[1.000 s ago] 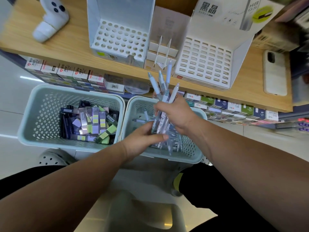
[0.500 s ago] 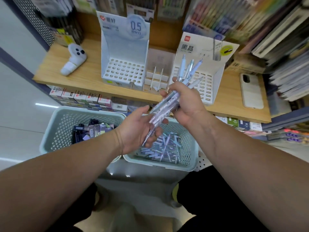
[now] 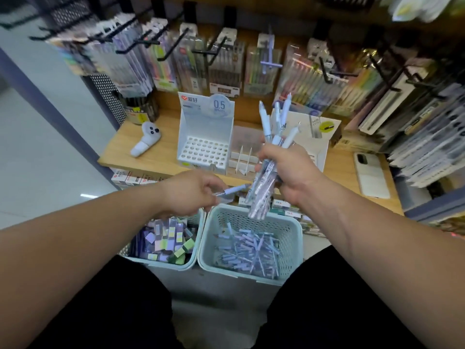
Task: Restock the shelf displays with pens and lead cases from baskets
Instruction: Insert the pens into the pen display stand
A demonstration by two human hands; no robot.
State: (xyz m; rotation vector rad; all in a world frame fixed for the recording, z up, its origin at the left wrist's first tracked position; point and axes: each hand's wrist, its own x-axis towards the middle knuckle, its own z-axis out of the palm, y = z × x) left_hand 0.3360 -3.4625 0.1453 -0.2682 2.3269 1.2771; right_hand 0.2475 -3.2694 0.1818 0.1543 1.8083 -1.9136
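My right hand grips a bundle of pale blue pens, held upright above the right basket, which holds several more pens. My left hand pinches a single blue pen that points right toward the bundle. The left basket holds several lead cases. On the wooden shelf stands a white pen display marked 0.5 with empty holes. A second white display sits behind my right hand, partly hidden.
A clear divider stand sits between the two displays. A white controller lies on the shelf's left, a white phone on its right. Hanging pen packs fill the wall above. Boxed stock lines the ledge under the shelf.
Both hands have risen from the right basket to shelf height with the pen bundle. My left hand has drawn one pen away from the bundle. The view has tilted up.
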